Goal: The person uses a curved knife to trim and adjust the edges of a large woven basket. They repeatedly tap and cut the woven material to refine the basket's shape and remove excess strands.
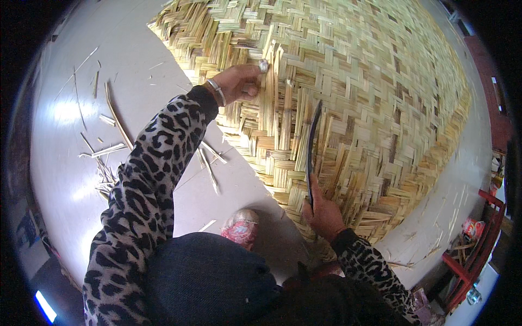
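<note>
Two hands are working above a woven mat (370,92), which is lying flat on the floor (136,60) and is filling the frame from the upper centre to the right. Near the centre, the left hand (236,84) is bending its fingers inward; its white-covered fingertip is meeting some upright strips (277,70) at the mat's edge. I cannot tell if it is pinching them or only pressing; perhaps it is steadying them. Below and right of the centre, the right hand (325,216) is closing fully around the lower end of a knife (312,146). The dark blade is pointing to the top of the frame, beside the strips and not touching the left hand; probably this grip is keeping the fingers away from the edge. At the left, scraps (110,149) are lying loose on the floor. A shoe (241,227) is standing at lower centre, outside the mat, maybe for not stepping on the weave.
</note>
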{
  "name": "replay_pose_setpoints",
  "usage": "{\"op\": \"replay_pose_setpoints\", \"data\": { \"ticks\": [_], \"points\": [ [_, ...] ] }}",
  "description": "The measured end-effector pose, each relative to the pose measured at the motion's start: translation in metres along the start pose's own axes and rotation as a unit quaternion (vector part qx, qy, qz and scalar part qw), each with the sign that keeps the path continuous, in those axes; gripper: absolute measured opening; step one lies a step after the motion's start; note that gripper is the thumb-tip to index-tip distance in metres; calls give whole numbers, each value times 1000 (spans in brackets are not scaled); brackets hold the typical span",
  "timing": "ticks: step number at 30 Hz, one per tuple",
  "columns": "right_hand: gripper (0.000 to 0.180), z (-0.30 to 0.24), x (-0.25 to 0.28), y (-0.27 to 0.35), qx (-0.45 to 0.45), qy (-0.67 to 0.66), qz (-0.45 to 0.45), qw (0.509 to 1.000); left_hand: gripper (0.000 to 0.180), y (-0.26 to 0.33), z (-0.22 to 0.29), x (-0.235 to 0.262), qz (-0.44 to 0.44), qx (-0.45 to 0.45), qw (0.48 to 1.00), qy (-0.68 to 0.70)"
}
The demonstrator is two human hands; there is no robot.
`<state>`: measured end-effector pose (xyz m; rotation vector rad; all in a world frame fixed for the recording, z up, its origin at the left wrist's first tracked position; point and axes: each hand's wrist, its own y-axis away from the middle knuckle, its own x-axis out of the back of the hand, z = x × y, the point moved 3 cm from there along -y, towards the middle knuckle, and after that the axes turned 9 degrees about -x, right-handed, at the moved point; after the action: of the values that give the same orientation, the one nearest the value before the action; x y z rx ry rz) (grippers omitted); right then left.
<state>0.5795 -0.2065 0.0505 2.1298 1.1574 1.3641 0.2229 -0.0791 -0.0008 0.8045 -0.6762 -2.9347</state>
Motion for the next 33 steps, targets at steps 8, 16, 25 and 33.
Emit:
{"op": "replay_pose_setpoints", "data": {
  "ticks": [8, 16, 25, 33],
  "points": [
    [77, 9, -12, -15, -48, 63, 7, 997, 24, -6, 8, -5, -54, 114, 983, -134],
    [78, 12, -16, -16, -52, 55, 18, 997, 15, 4, 15, -6, -90, 89, 973, -191],
    [78, 8, -14, -17, -52, 26, 27, 998, 26, -3, 4, 25, 17, 59, 945, -320],
    [77, 6, -9, -17, -57, 29, 6, 998, 24, -2, 10, 30, 11, 67, 940, -334]
  ]
}}
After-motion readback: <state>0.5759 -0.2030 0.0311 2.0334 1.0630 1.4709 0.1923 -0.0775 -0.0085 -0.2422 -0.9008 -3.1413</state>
